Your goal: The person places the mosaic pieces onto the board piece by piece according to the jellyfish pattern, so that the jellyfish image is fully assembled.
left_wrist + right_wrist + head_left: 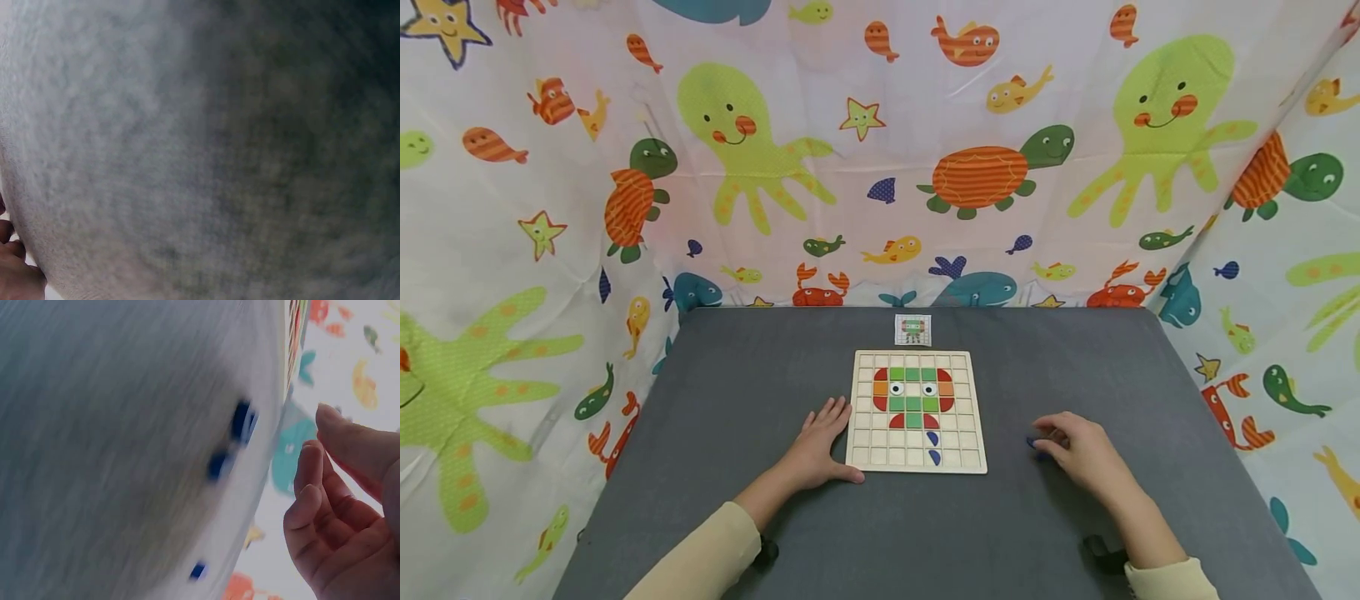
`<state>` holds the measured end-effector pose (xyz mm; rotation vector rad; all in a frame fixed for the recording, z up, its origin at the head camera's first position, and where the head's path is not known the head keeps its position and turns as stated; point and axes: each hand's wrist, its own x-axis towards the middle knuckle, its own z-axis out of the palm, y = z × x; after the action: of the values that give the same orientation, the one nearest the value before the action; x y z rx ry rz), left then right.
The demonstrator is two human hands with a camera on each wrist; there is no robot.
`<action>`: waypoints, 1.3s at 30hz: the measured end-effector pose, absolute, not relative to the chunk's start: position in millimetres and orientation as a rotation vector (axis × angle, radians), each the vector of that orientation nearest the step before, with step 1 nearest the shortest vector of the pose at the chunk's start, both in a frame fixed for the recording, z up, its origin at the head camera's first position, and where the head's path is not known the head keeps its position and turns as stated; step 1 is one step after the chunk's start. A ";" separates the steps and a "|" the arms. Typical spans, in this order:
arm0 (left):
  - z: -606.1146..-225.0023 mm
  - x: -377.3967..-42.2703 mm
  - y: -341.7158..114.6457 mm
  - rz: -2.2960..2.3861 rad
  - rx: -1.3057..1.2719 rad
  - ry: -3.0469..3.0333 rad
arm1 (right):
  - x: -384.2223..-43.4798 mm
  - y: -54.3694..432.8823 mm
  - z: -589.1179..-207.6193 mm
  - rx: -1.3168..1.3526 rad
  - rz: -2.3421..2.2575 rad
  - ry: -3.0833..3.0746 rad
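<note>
A square wooden grid board point(872, 446) lies on the grey table. Red, green and orange pieces, with two eye pieces, form a face on it. Below the face are two blue half-round pieces point(934, 457). My left hand point(815, 454) rests at the board's left edge, fingers spread, thumb by the bottom left corner. To the right of the board, my right hand point(1078, 454) hovers with loosely bent fingers, nothing visible between them. A blue piece point(1031, 442) shows by its fingertips. In the right wrist view, several blue pieces point(244, 422) lie on the table.
A small picture card point(913, 330) with a matching figure lies behind the board. The grey table point(760, 358) ends at a curtain point(880, 167) printed with sea animals, which also hangs along both sides. The left wrist view is mostly blurred grey cloth.
</note>
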<state>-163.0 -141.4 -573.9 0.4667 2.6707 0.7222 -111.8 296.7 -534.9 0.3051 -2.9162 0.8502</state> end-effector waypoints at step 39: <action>-575.2 -163.4 -143.4 0.729 0.485 2.669 | -120.4 365.1 -544.8 -0.129 0.805 -3.106</action>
<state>-163.4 -143.4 -575.2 0.4845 2.6687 0.7286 -120.4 365.1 -544.8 -0.1294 -3.1055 0.8055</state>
